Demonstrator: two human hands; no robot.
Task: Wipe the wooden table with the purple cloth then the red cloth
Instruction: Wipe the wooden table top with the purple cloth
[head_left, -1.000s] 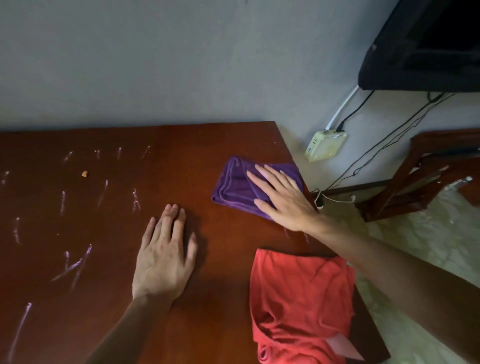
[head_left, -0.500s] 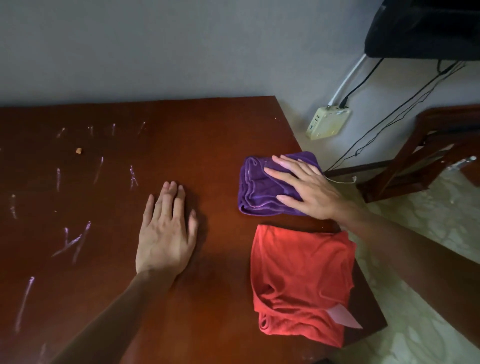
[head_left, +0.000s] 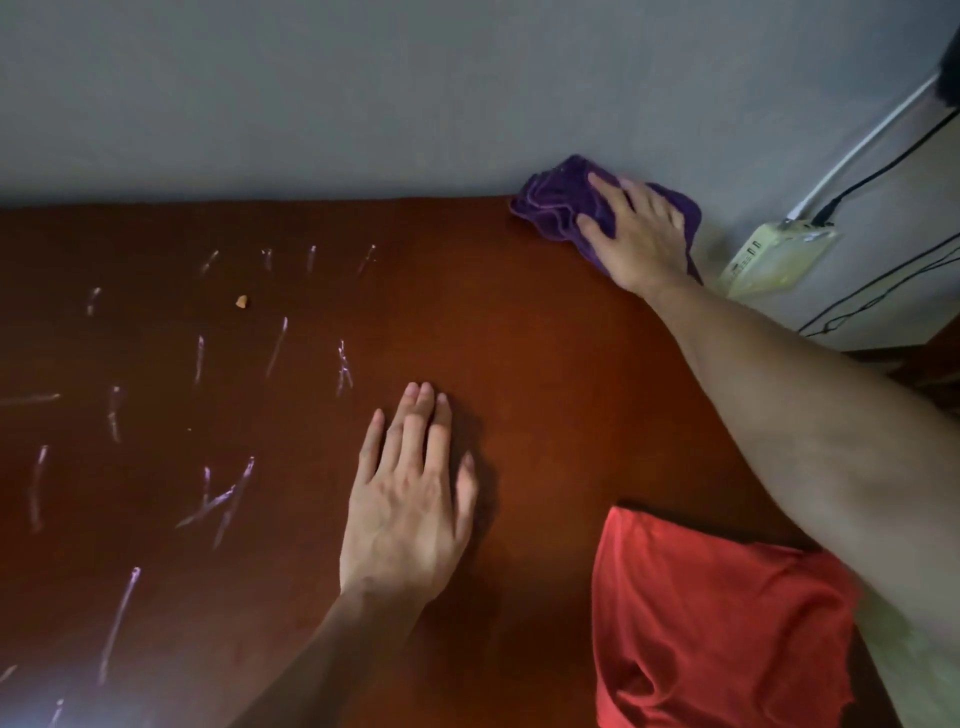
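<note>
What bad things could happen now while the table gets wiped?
1. The purple cloth sits at the far right corner of the table, partly past its edge; it might slip off toward the power strip.
2. The right forearm crosses over the red cloth, lying at the table's right edge, and could drag it off.
3. The white streaks and crumb lie on the left, so they may be missed.

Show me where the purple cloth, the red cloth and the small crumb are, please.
purple cloth (head_left: 558, 208), head view, bunched left folds.
red cloth (head_left: 701, 623), head view, its middle.
small crumb (head_left: 241, 301), head view, its centre.
</note>
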